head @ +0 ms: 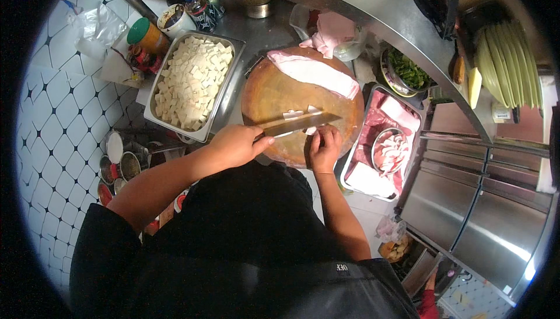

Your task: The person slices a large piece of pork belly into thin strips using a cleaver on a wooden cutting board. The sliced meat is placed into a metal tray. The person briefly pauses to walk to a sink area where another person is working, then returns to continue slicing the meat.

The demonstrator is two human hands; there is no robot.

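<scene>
My left hand (236, 146) grips the handle of a long kitchen knife (306, 123), whose blade lies across a round wooden chopping board (271, 96). The curled fingers of my right hand (326, 148) hold a small piece of pale meat (311, 131) on the near side of the blade. Small pale slices (293, 114) lie just beyond the knife. A long slab of pale, fatty raw meat (315, 74) rests along the board's far edge. Right of the board, a metal tray (347, 179) holds raw meat and a bowl of sliced meat (390, 150).
A steel pan of white cubes (151, 115) stands left of the board. Beyond are jars, bottles and a pink cloth (332, 28). A steel shelf (393, 17) overhangs the far side, near a bowl of chopped greens (407, 69). A person's red sleeve (428, 305) shows at lower right.
</scene>
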